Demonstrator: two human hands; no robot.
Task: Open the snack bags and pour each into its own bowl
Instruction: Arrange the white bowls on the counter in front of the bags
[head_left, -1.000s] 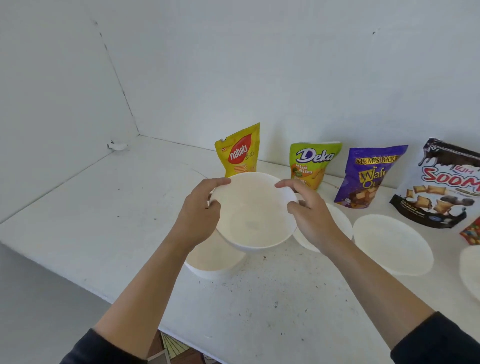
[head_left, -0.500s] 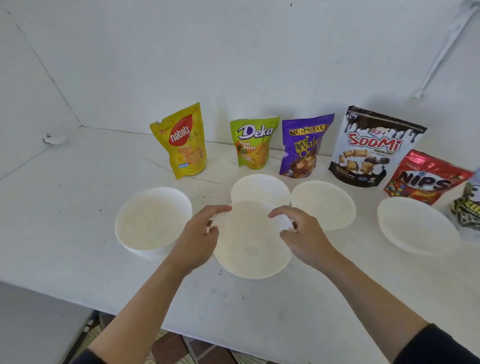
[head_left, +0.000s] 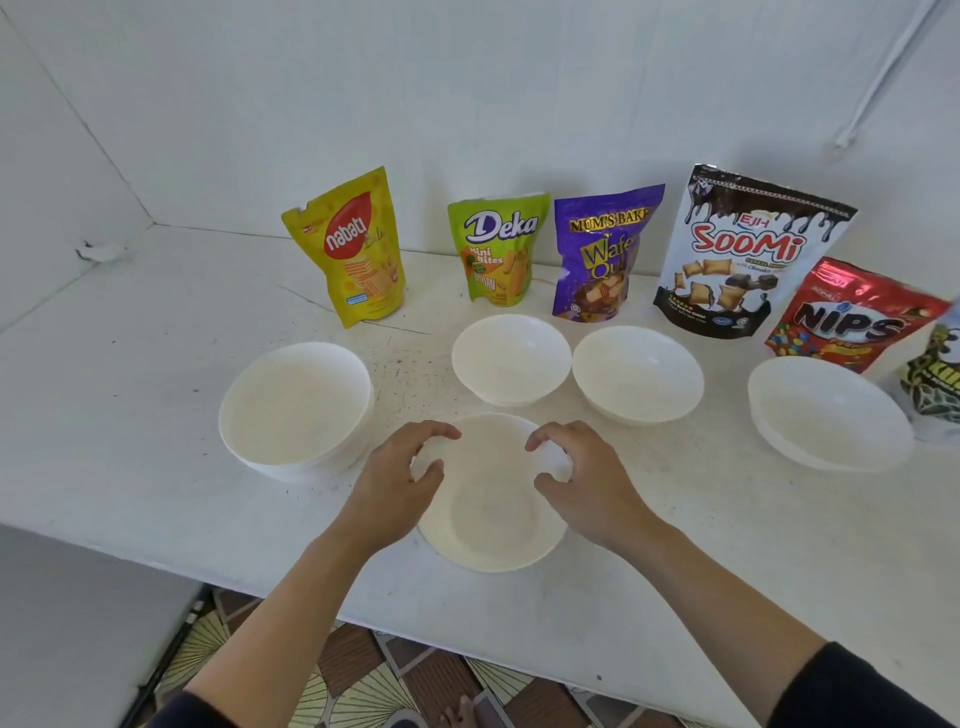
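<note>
Scuffed, speckled white tabletop tucked in a corner, with patterned floor tiles peeking out below its front edge. Bags stand along the back wall, from the nabati bag across to the NIPS bag. Left hand and right hand each grip the near bowl by its rim, and it's sitting on the tabletop.

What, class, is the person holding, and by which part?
The nearest white bowl, by its rim: the left hand pinches the left side, the right hand the right side.
</note>
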